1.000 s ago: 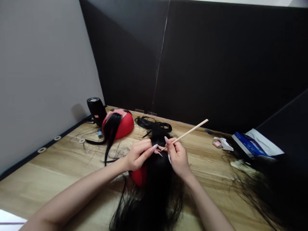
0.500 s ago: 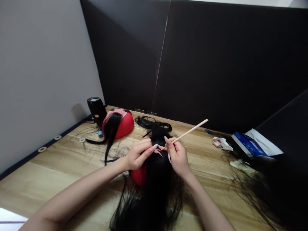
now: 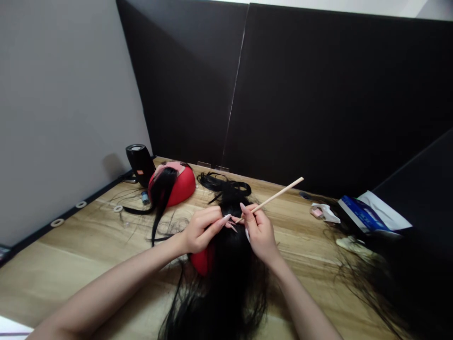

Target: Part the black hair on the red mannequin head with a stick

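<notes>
Long black hair (image 3: pixel 231 283) hangs over a red head form (image 3: pixel 201 261) at the front centre of the wooden table. My right hand (image 3: pixel 259 230) is closed on a pale wooden stick (image 3: pixel 279 193), whose lower end touches the hair and whose upper end points up to the right. Beside the stick's lower end, my left hand (image 3: pixel 207 229) pinches at the hair, thumb and forefinger pressed together. The strands between its fingertips are too fine to make out well. Black loops of hair (image 3: pixel 242 188) lie just behind both hands.
A second red head form (image 3: pixel 186 186) with a dark hairpiece stands at the back left, beside a black speaker (image 3: pixel 140 165). Rings of tape (image 3: pixel 57 222) lie along the left edge. To the right are a blue packet (image 3: pixel 366 215), crumpled tissue (image 3: pixel 331 215) and loose dark hair (image 3: pixel 368 283).
The whole view has shifted slightly. Both hands keep almost the same pose at the hair, and the stick remains in my right hand.
</notes>
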Demonstrator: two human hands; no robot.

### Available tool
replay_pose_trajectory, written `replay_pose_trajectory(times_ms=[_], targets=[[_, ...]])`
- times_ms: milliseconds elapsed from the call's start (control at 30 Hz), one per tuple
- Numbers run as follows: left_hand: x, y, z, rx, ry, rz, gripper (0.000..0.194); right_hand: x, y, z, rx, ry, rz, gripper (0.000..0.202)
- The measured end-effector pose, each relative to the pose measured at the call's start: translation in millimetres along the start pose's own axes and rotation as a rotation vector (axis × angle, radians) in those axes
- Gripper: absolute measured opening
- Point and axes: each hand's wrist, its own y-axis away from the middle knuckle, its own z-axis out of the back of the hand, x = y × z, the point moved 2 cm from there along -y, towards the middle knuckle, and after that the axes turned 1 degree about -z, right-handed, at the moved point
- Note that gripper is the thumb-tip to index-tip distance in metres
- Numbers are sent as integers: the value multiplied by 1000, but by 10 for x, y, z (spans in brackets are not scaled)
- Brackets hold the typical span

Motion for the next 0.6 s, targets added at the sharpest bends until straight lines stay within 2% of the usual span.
replay_pose_trajectory(times_ms=[600], targets=[[0,6,-4,-18,-5,-19,29,85,-18,-20,-26,86,-3,30]])
